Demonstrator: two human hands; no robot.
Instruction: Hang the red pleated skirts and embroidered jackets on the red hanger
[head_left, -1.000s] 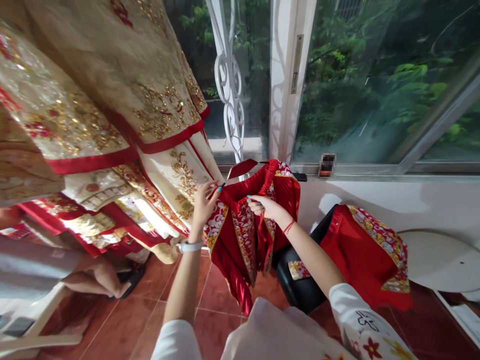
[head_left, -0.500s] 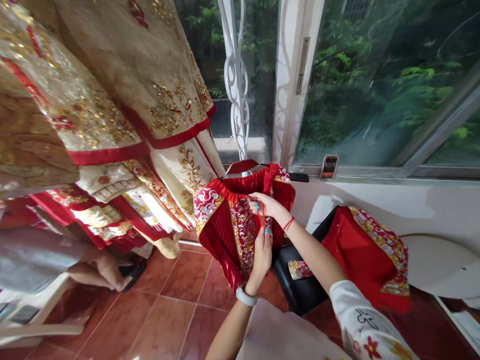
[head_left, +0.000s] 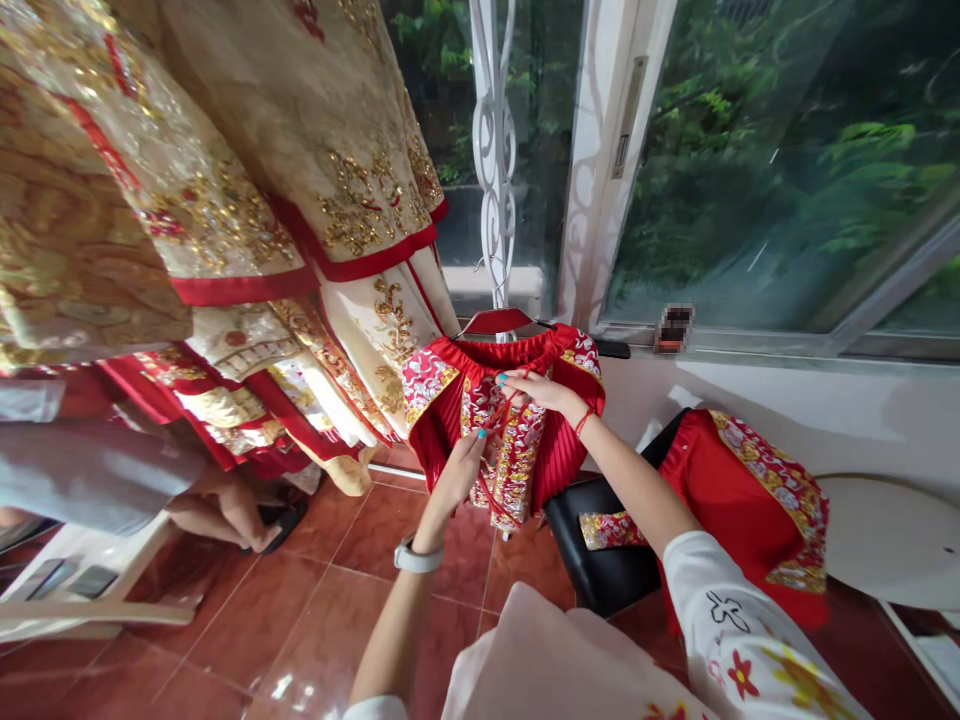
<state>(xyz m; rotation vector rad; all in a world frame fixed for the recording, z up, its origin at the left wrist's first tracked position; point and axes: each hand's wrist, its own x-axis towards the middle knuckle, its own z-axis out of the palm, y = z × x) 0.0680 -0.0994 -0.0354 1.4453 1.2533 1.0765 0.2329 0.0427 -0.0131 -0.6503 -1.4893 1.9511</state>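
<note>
A red pleated skirt (head_left: 564, 440) with embroidered panels and a gathered waistband hangs from a hanger (head_left: 491, 322). In front of it, my left hand (head_left: 456, 474), with a pale watch at the wrist, is closed in a pinch on a thin red cord (head_left: 491, 490). Part of that cord dangles below over the embroidered front. Nearer the waistband, my right hand (head_left: 551, 393) has its fingers closed on the upper part of the same cord. The fingertips of the right hand partly hide the cord there.
Cream and gold gowns (head_left: 375, 200) hang on the left. A person's legs (head_left: 232, 505) show beside a white wooden stand (head_left: 150, 550). At right, a black chair (head_left: 600, 570) carries a red embroidered garment (head_left: 724, 490), near a round white tabletop (head_left: 885, 540).
My left hand has moved left and slightly up, away from my right hand. The skirt's front panels have shifted and spread, and the cord now slants between the hands. The view has turned slightly.
</note>
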